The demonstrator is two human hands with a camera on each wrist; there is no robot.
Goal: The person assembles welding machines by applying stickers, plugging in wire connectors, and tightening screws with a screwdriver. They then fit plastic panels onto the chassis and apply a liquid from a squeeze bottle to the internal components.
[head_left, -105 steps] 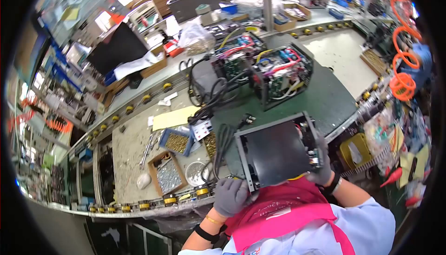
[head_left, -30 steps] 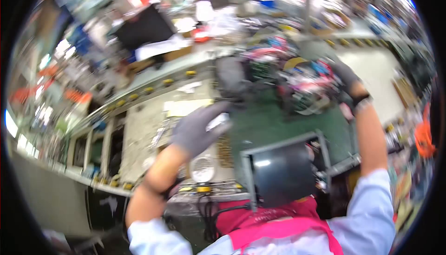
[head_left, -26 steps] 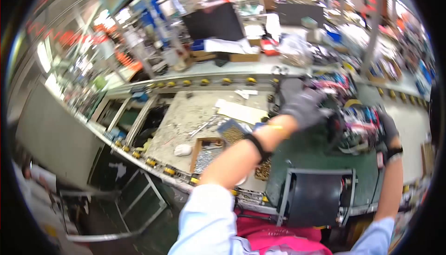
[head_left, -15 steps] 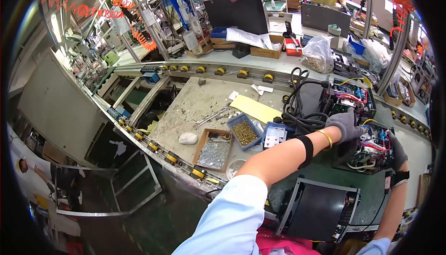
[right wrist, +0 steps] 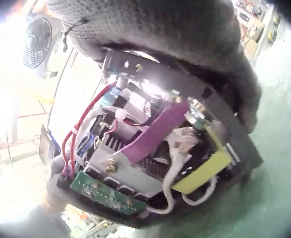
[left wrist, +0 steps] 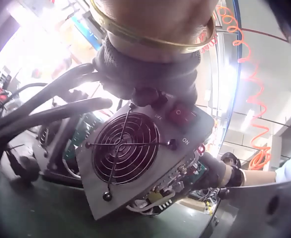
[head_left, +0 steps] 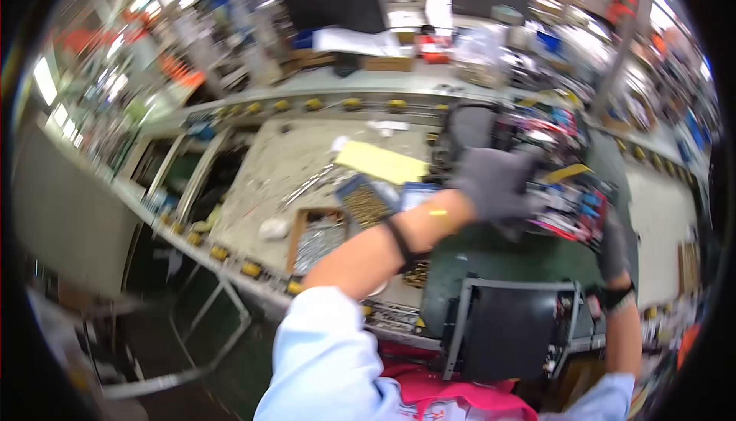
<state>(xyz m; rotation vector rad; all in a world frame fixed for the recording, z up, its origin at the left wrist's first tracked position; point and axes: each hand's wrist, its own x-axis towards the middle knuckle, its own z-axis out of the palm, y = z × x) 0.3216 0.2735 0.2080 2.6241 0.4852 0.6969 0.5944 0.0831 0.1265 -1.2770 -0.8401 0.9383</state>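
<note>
An open electronics unit (head_left: 571, 195) with coloured wires sits tilted over the green mat (head_left: 491, 256). My left hand (head_left: 494, 183), in a grey glove, grips its rear end. In the left wrist view that hand (left wrist: 145, 79) holds the top edge of the grey rear panel, above the round fan grille (left wrist: 127, 148) and the red switch (left wrist: 180, 115). My right hand (head_left: 613, 246) grips the unit's opposite end. The right wrist view shows this hand (right wrist: 185, 44) curled over the frame, above a purple strip (right wrist: 155, 131) and a yellow part (right wrist: 205, 171).
A second unit in a black case (head_left: 510, 333) stands at the bench's near edge, close to my body. Left of the mat lie trays of screws (head_left: 320, 241), a blue bin (head_left: 366, 202) and a yellow sheet (head_left: 381, 162). Thick black cables (left wrist: 41, 106) run behind the unit.
Both hands left the black-cased unit and reached to the open unit behind it. Since half a second ago they stay on it, and it now sits tilted.
</note>
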